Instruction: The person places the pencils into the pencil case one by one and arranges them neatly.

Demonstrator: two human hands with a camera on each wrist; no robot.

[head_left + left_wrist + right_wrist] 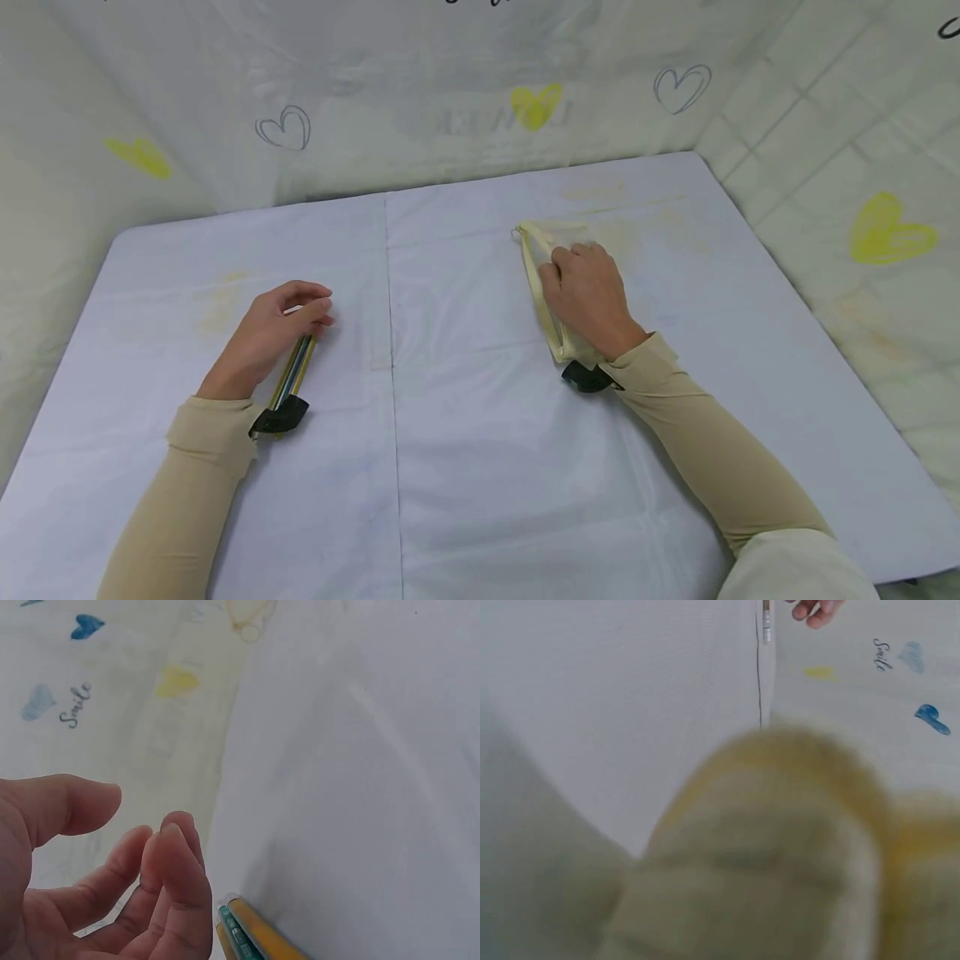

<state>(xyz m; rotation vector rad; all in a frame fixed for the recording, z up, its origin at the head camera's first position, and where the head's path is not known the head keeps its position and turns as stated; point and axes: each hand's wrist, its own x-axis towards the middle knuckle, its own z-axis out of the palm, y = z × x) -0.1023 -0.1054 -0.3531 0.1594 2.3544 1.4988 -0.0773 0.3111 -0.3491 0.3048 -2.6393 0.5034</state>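
My left hand [273, 337] hovers at the left of the table with loosely bent fingers. In the left wrist view its thumb stands apart from the fingertips, with nothing between them. Just beside and partly under that hand lie several slim pens or pencils [294, 371], yellow and dark green; which kind I cannot tell. Farther right, my right hand [585, 292] grips a pale yellow zip pouch [536, 283] with curled fingers, and the hand covers much of it. The pouch [765, 847] looks large and blurred in the right wrist view.
A white cloth with a seam covers the table [465, 467]. Behind it and at the sides hang pale curtains [390, 92] printed with hearts. The back table edge runs along the foot of the curtain.
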